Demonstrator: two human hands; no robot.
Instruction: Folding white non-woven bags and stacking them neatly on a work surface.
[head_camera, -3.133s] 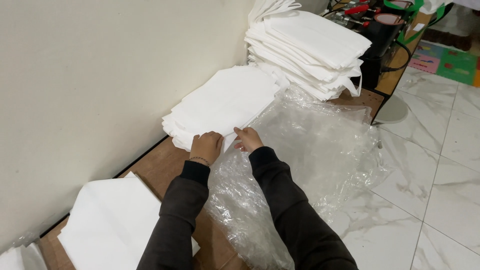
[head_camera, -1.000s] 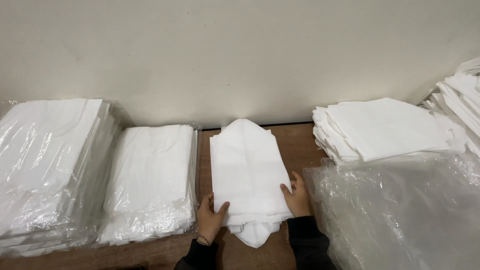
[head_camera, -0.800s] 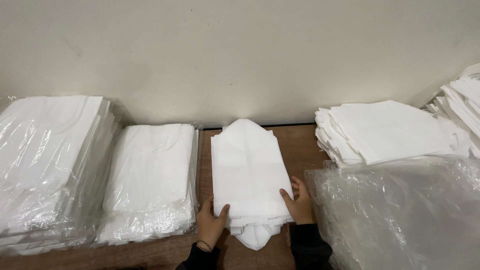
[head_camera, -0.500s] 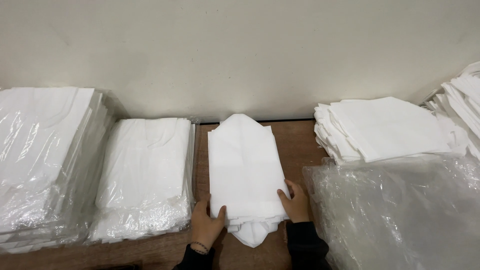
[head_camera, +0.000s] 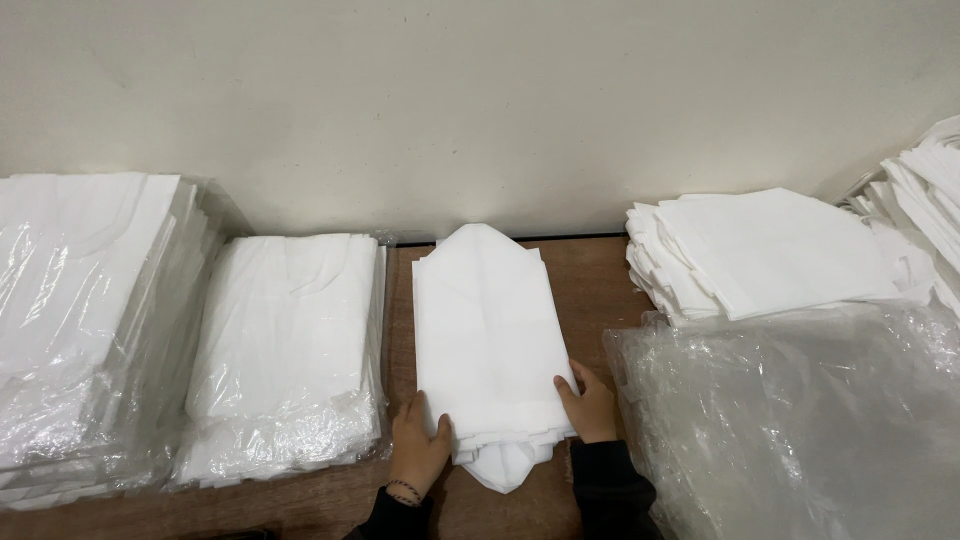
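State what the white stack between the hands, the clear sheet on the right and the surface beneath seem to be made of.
White stack: likely matte non-woven fabric; soft folds, no shine. Clear sheet: thin plastic film; crinkled, glossy, see-through. Surface: brown wood or wood-look board; faint grain.

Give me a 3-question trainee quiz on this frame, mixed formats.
1. True or false: both hands rest on the near end of the middle stack of white folded pieces.
2. Which lies directly left of that stack? A) loose clear plastic sheet B) a plastic-wrapped white bundle C) a bare wooden gap only
3. Fill in: the crumpled clear plastic lies to the ___ of the right hand.

Key:
1. True; the left hand is on its other near corner.
2. B, the wrapped bundle.
3. right
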